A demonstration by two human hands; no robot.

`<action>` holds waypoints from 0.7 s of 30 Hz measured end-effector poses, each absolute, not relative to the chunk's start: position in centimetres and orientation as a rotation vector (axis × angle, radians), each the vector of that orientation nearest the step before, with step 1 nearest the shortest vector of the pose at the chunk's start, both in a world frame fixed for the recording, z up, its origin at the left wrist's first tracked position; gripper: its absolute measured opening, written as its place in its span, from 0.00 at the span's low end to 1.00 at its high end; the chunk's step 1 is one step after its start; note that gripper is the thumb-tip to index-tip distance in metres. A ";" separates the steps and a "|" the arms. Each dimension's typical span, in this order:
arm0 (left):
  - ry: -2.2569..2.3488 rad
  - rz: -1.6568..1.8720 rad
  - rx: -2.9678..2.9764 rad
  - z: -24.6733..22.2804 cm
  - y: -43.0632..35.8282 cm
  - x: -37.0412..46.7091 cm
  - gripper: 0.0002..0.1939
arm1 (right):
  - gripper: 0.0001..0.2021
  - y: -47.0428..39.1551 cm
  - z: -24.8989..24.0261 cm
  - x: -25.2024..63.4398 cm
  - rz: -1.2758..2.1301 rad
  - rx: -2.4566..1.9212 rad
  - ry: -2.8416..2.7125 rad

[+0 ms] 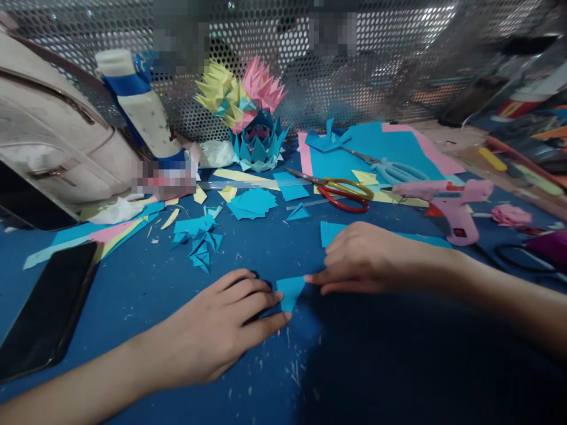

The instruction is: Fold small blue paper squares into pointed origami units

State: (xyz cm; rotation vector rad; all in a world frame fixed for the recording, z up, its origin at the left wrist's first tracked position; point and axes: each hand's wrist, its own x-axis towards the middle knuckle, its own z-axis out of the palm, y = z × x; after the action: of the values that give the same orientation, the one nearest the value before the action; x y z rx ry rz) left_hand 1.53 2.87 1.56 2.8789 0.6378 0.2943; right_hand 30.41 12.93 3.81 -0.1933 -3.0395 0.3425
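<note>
A small blue paper piece (291, 291), wide at the top and narrower below, lies flat on the dark blue table (266, 378). My left hand (225, 321) rests at its left side, fingers apart, with fingertips on its left edge and bottom corner. My right hand (358, 260) touches its upper right corner with an extended index fingertip, the other fingers curled. Behind my right hand lies a blue paper strip (330, 234), partly covered. Folded blue pieces (201, 239) sit in a pile beyond my left hand, and one small folded triangle (299, 212) lies farther back.
Red-and-yellow-handled scissors (345, 195), light blue scissors (401, 171) and a pink glue gun (458, 206) lie behind my right hand. Paper flowers (257, 136) stand against a perforated metal panel (301, 88). A phone (51, 307), bottle (144, 112) and bag (66, 130) are left.
</note>
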 end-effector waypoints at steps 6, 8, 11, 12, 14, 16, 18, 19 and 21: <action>0.616 0.338 2.901 1.3 3.0 1.5 0.21 | 0.17 13.2 4.1 30.9 0.313 -0.278 -3.069; 0.596 0.359 2.912 1.1 3.0 1.5 0.21 | 0.16 13.4 4.0 31.0 0.397 -0.277 -3.027; 0.562 0.417 2.951 0.9 2.9 1.5 0.20 | 0.15 13.2 3.7 30.5 0.535 -0.363 -2.856; 0.562 0.445 2.967 0.8 2.9 1.5 0.20 | 0.14 13.0 3.4 30.2 0.579 -0.422 -2.786; 0.584 0.507 2.994 0.7 2.8 1.5 0.19 | 0.13 12.3 3.0 29.4 0.633 -0.498 -2.716; 0.619 0.563 2.991 0.6 2.8 1.5 0.18 | 0.11 11.6 2.6 28.7 0.656 -0.540 -2.731; 0.653 0.600 2.977 0.5 2.8 1.5 0.17 | 0.11 11.1 2.3 28.1 0.690 -0.573 -2.762; 0.665 0.610 2.969 0.5 2.8 1.5 0.17 | 0.12 10.8 2.3 27.8 0.712 -0.588 -2.775; 0.680 0.603 2.955 0.5 2.9 1.5 0.17 | 0.11 10.4 2.2 27.6 0.756 -0.589 -2.779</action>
State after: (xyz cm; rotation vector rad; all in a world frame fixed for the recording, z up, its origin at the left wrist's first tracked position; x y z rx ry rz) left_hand 1.51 2.86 0.53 2.9550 0.6804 0.6026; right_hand 27.56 10.45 2.21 -0.5889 -2.7791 0.7564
